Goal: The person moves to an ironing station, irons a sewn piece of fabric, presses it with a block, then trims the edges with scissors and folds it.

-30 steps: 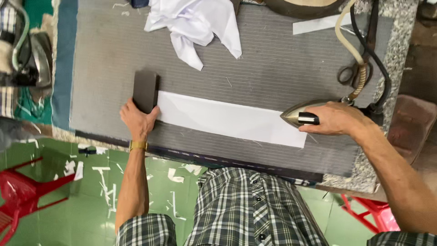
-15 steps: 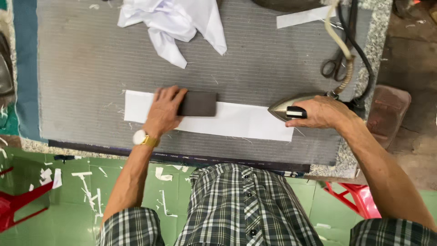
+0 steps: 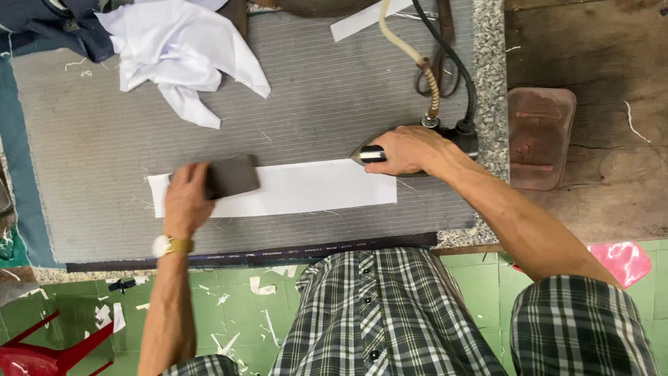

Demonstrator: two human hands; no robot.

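Note:
A long white fabric strip (image 3: pixel 306 188) lies flat on the grey padded ironing board (image 3: pixel 313 104). My left hand (image 3: pixel 186 198) presses a dark rectangular block (image 3: pixel 233 176) onto the strip's left part. My right hand (image 3: pixel 407 150) grips the black handle of a metal iron (image 3: pixel 367 153) that sits at the strip's right end. The iron's cord and hose (image 3: pixel 431 90) run up toward the far edge of the board.
A crumpled white cloth (image 3: pixel 184 56) lies at the board's far left, dark blue fabric (image 3: pixel 56 24) beside it. Scissors (image 3: pixel 438 69) rest near the cord. A brownish tray (image 3: pixel 541 136) sits on the wooden bench at right. Red stools (image 3: pixel 42 355) stand on the green floor.
My left hand has slid the dark block along the strip, first rightward and then back toward the left. My right hand stays on the iron at the strip's right end.

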